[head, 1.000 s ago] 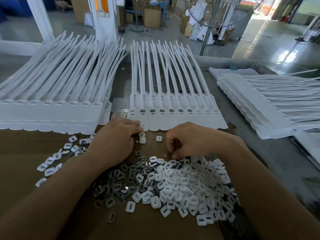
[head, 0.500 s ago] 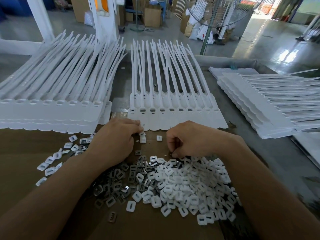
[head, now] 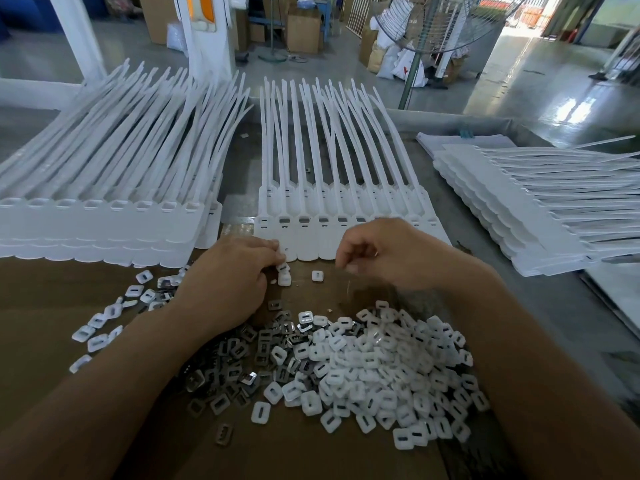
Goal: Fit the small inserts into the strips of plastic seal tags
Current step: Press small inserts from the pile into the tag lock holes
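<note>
Along the near edge of the middle strip [head: 346, 202], your left hand [head: 225, 282] pinches a white insert [head: 283, 268] beside the tag ends; your right hand [head: 391, 254] hangs curled, and I cannot tell what it holds; judging by the heaped inserts [head: 381, 358], most fitting remains

One middle strip [head: 308, 244] of tags, one stack [head: 104, 220] left of it, one stack [head: 519, 209] right; inserts [head: 363, 368] (past counting) before it.
</note>
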{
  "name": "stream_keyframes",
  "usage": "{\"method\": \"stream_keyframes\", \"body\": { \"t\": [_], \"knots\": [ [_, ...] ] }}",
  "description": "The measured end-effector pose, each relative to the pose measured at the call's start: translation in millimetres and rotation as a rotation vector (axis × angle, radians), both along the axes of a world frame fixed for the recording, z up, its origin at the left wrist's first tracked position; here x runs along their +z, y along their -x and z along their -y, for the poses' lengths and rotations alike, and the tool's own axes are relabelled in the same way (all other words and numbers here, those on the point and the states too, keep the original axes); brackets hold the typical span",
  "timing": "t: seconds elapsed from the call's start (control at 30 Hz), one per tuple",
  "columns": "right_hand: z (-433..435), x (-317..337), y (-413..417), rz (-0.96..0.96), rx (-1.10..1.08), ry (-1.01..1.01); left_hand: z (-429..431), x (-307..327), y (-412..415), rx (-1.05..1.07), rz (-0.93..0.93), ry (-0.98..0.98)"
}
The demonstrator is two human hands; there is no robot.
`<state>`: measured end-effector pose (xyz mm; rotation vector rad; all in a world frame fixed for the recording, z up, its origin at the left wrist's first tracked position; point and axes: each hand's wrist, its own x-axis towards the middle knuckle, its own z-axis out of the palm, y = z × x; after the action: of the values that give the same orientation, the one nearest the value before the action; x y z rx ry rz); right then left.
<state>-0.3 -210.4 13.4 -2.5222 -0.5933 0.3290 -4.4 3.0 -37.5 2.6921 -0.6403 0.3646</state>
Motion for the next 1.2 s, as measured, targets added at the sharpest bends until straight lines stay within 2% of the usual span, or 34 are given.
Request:
{"method": "stream_keyframes", "body": {
  "t": [0.2,0.37,0.77,1.0,1.2],
  "knots": [
    [38,-15,-30,0.233,-0.485,-0.276,1,0,1,0.007,0.005,0.012],
    [53,-37,-50,0.248,-0.714,-0.291,1,0,1,0.001,0.007,0.029],
    [54,-42,-56,0.240,-0.720,-0.246,1,2,1,-0.001,0.014,0.030],
    [51,-43,-49,0.307,-0.743,-0.220,2,2,1,0.000,0.016,0.031],
    [51,-40,-41,0.374,-0.607,0.026,3,1,-2,-0.003,0.007,0.022]
  ]
}}
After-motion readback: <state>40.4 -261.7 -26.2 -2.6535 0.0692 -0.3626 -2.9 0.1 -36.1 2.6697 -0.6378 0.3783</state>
